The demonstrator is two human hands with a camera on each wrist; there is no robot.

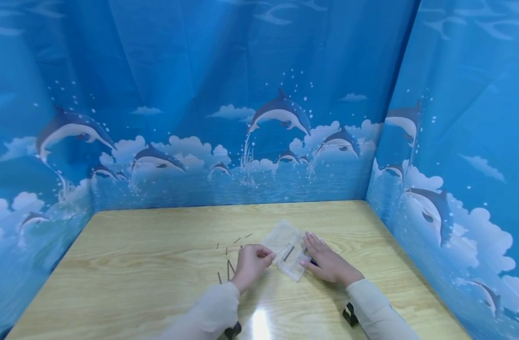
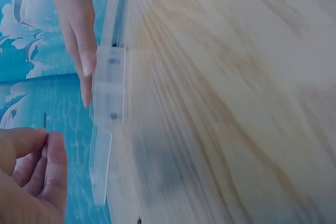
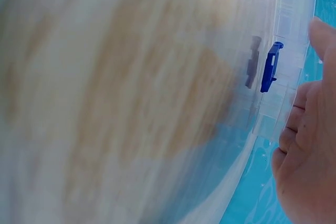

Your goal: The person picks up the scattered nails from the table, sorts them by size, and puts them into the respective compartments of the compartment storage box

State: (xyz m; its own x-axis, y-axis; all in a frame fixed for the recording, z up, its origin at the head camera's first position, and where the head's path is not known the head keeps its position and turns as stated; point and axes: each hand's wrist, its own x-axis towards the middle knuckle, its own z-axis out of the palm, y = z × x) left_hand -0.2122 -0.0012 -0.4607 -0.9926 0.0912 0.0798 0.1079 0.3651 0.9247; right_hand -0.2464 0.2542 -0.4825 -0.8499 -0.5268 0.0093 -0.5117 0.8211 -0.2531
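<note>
A clear plastic case (image 1: 294, 270) lies on the table with its lid (image 1: 280, 233) folded back. One dark thin rod (image 1: 288, 253) rests inside it. Between thumb and fingertips, my left hand (image 1: 251, 265) pinches a slim rod (image 2: 45, 121) just left of the case; its exact kind is too small to tell. The right hand (image 1: 329, 262) lies with extended fingers along the case's right side, touching it. A blue latch (image 3: 271, 67) shows on that side in the right wrist view.
Several thin dark rods (image 1: 219, 277) of differing lengths are scattered on the wooden table (image 1: 136, 264), left of and beyond the left hand. Blue dolphin-printed curtains (image 1: 191, 94) hang behind the table and along its sides.
</note>
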